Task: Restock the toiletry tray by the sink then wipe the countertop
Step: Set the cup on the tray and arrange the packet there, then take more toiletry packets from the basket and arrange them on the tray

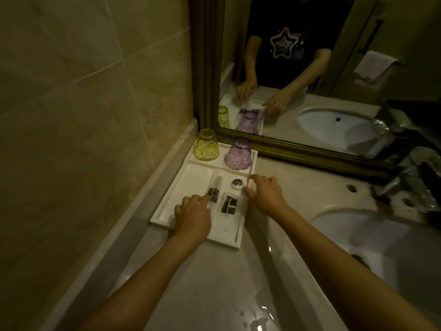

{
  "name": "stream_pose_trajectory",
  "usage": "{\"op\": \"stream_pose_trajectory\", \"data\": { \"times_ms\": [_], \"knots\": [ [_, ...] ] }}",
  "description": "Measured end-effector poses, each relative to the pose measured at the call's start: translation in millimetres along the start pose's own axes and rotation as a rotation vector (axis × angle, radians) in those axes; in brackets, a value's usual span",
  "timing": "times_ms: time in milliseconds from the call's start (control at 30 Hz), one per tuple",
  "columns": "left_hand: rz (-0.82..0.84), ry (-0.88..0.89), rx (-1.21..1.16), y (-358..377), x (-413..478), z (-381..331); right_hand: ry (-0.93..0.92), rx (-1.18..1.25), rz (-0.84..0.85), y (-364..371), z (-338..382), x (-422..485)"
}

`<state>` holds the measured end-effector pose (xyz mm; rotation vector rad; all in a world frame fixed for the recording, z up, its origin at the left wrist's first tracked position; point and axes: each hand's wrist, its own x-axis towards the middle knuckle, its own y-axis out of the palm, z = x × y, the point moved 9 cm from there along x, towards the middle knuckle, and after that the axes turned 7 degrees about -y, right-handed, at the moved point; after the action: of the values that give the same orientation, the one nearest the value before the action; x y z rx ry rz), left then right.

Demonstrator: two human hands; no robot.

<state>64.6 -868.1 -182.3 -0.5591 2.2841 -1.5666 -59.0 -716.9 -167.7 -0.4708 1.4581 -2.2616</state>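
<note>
- Left hand (192,217): lies palm down over the near part of the white toiletry tray (164,209), fingers loosely curled, fingertips touching a small clear packet with a dark label (213,194). Whether it pinches the packet or only rests on it, cannot tell.
- Right hand (266,193): at the tray's right edge, thumb and forefinger drawn together on a thin clear wrapper (250,185); hold looks like a light pinch.
- Between the hands: a second dark-labelled packet (228,205) lying flat in the tray; just beyond it, a small round white item with a dark centre (237,183).
- Far compartment of the tray: yellow cup (206,145) and purple cup (239,153), both upside down, side by side, apart.
- Tray sits on the glossy countertop (214,283), in the corner against the tiled wall (83,103) and just below the framed mirror (310,68).
- Sink basin (381,242) to the right of the tray, near the right forearm; faucet (403,177) behind it.
</note>
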Motion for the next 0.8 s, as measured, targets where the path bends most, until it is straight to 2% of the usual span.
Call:
{"op": "stream_pose_trajectory", "data": {
  "times_ms": [100,400,600,700,800],
  "knots": [
    [0.021,0.094,0.039,-4,6,-27,0.013,-0.087,0.076,-8,-9,-20],
    [0.306,0.297,0.144,8,-19,-143,0.191,-0.107,0.185,-69,-82,-129],
    [0.42,0.508,0.108,11,-88,-257,0.282,0.039,0.192,-132,-149,-220],
    [0.486,0.629,0.187,17,-136,-321,0.32,0.109,0.19,-169,-181,-274],
    [0.538,0.686,0.258,26,-189,-381,0.379,0.147,0.12,-209,-213,-330]
  ]
}}
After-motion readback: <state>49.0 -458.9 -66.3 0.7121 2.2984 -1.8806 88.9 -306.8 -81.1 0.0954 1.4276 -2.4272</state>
